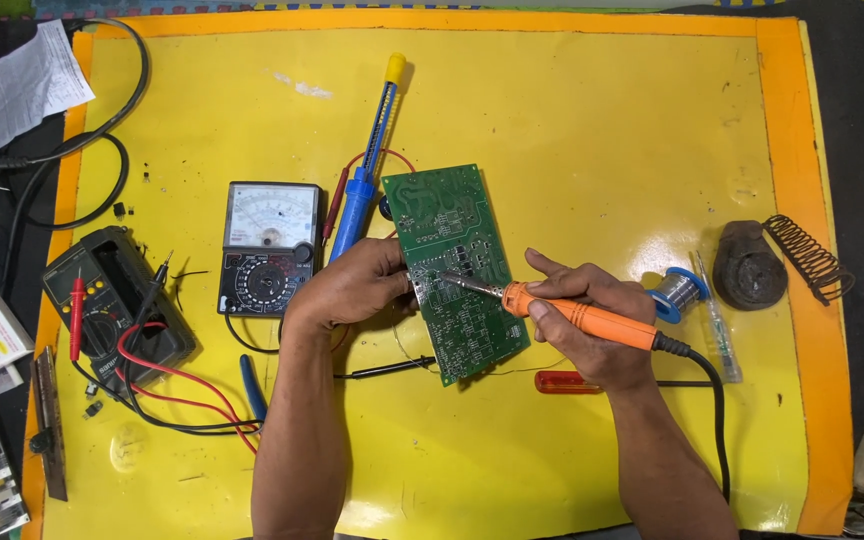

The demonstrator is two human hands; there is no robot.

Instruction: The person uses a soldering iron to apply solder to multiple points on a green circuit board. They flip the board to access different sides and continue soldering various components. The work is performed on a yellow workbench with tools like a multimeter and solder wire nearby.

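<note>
Head view looks straight down on a yellow mat [572,130] with an orange border, and I read it from the left edge across. Farthest from my left grip sits a dark digital multimeter [112,300] with red and black leads looping over the mat. Nearer, just left of my left hand, stands an analog meter [270,245] with a white dial face, and above that hand a blue desoldering pump [364,175] with a yellow cap lies at a slant. My left hand [352,285] closes its fingers on the left edge of a green circuit board [455,270], holding it tilted above the mat. My right hand [582,325] wraps fully around the orange handle of a soldering iron [572,315], whose metal tip rests on the board's face just right of my left fingertips; its black cord trails down past my right wrist. Below that grip lies a red-handled tool [570,381]. Just right of my right hand sits a solder spool [676,292], then a dark round iron stand [748,265] with its coil spring.
</note>
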